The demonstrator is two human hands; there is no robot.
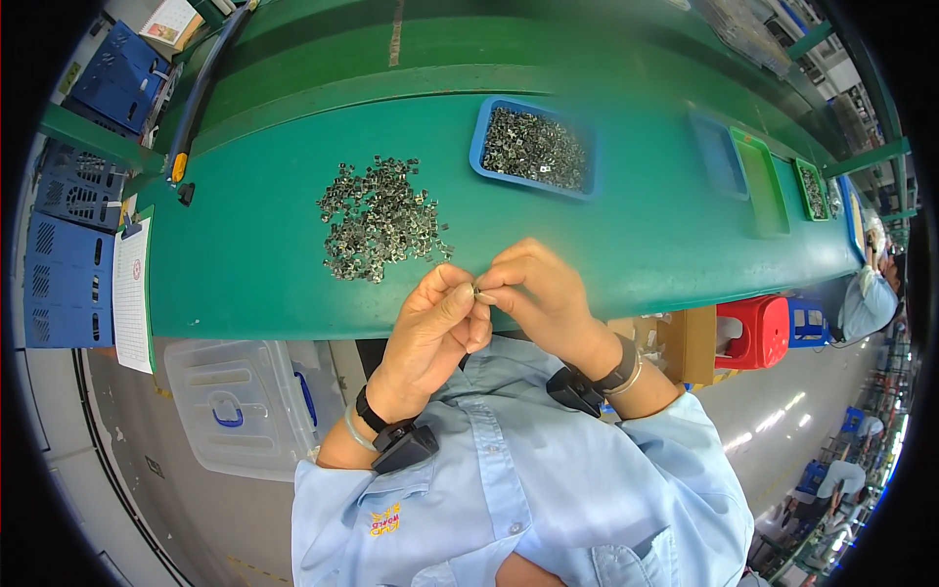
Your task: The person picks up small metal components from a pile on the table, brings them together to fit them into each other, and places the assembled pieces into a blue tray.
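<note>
My left hand [436, 318] and my right hand [536, 293] meet at the near edge of the green table. Between their pinched fingertips is a small metal part [476, 291], mostly covered by the fingers, so its exact kind does not show. Just beyond my left hand lies a loose pile of small metal parts [377, 223], silver and dark. A blue tray [479, 147] farther back holds many similar small metal parts [536, 149].
Right along the green table [259, 196] are a green tray [760, 186] and a smaller green tray of parts [812, 191]. A clipboard [132, 293] hangs at the left edge by blue crates [68, 274]. Below are a clear lidded bin [235, 401] and a red stool [758, 331].
</note>
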